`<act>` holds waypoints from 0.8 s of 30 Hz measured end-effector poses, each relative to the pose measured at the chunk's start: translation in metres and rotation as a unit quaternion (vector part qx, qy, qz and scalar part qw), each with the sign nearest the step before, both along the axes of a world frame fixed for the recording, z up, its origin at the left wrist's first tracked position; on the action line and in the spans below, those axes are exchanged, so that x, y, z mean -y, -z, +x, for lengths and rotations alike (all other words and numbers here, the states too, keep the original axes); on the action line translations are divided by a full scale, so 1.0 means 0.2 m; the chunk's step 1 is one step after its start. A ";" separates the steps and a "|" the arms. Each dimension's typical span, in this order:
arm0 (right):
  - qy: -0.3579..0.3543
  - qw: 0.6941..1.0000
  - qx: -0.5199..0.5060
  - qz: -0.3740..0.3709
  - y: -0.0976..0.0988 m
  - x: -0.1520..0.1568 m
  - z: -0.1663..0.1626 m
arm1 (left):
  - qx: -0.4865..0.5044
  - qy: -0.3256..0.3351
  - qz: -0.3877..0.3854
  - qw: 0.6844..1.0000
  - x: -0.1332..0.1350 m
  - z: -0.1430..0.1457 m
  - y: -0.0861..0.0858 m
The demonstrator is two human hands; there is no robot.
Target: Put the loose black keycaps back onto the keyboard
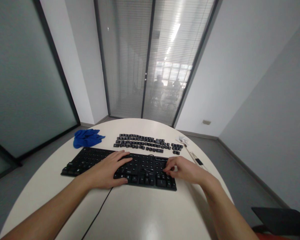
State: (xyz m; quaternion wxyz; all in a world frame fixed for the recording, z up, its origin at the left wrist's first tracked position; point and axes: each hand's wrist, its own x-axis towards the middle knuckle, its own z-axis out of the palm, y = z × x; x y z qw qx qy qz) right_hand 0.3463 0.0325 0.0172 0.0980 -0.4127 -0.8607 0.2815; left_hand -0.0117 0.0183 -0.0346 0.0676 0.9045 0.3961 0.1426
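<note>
Head view: the right hand (186, 168) has its fingertips bunched on the number-pad end of the black keyboard (146, 167); whether that grip pinches a cap or only touches the surface, I cannot tell; the left hand (109, 169) lies spread, its grip open, fingers across the keyboard's middle and thumb at the near edge.

The keyboard sits on the pale bench (132, 213), many caps off, a few larger ones in place along the near side; I judge it light for its length, stiff in the shell, and apt to slide on that smooth top; best held by its end edges, off the bare key posts, likely its most fragile part; the cable (98, 211) runs out toward the near side.

Just beyond lie rows of loose key caps (140, 141), probably hard and slick, best taken by their side walls; farther left, a blue cloth (88, 138) looks soft; farther right lies a white crumpled wad (183, 140).

Pale legends mark the caps, too small to read; the framed strip (162, 159) at the keyboard's upper right shows no legible brand.
</note>
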 end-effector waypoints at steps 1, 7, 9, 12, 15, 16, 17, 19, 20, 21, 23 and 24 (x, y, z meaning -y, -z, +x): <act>0.019 1.000 0.000 -0.013 0.00 0.00 0.00 | -0.002 -0.001 -0.002 1.000 0.00 0.00 0.00; 0.087 0.995 0.008 -0.055 0.03 -0.04 0.01 | 0.001 -0.001 -0.003 1.000 0.01 0.01 -0.02; 0.091 0.995 0.023 -0.042 0.03 -0.05 0.00 | 0.001 -0.003 -0.004 1.000 0.01 0.01 -0.01; 0.103 0.993 0.052 -0.027 0.03 -0.06 -0.01 | 0.001 -0.005 -0.003 1.000 0.00 0.01 -0.01; 0.104 0.993 0.043 -0.042 0.03 -0.05 -0.01 | 0.000 -0.002 -0.002 1.000 0.01 0.01 -0.01; 0.100 0.993 0.030 -0.051 0.03 -0.05 0.00 | -0.003 -0.002 -0.003 1.000 0.01 0.01 -0.01; 0.092 0.994 0.013 -0.060 0.03 -0.05 0.01 | -0.006 -0.003 -0.004 1.000 0.01 0.01 -0.01; 0.085 0.994 -0.026 -0.058 0.03 -0.06 0.06 | -0.007 -0.006 -0.005 1.000 0.01 0.01 -0.01; 0.091 0.994 -0.043 -0.040 0.04 -0.08 0.10 | -0.008 -0.007 -0.006 1.000 0.01 0.01 -0.02; 0.123 0.991 -0.059 0.003 0.05 -0.10 0.13 | -0.008 -0.008 -0.007 1.000 0.01 0.01 -0.02; 0.226 0.967 -0.064 0.100 0.09 -0.15 0.22 | -0.007 -0.007 -0.008 1.000 0.01 0.01 -0.01; 0.274 0.951 -0.046 0.136 0.11 -0.18 0.26 | -0.005 -0.006 -0.009 1.000 0.01 0.01 -0.01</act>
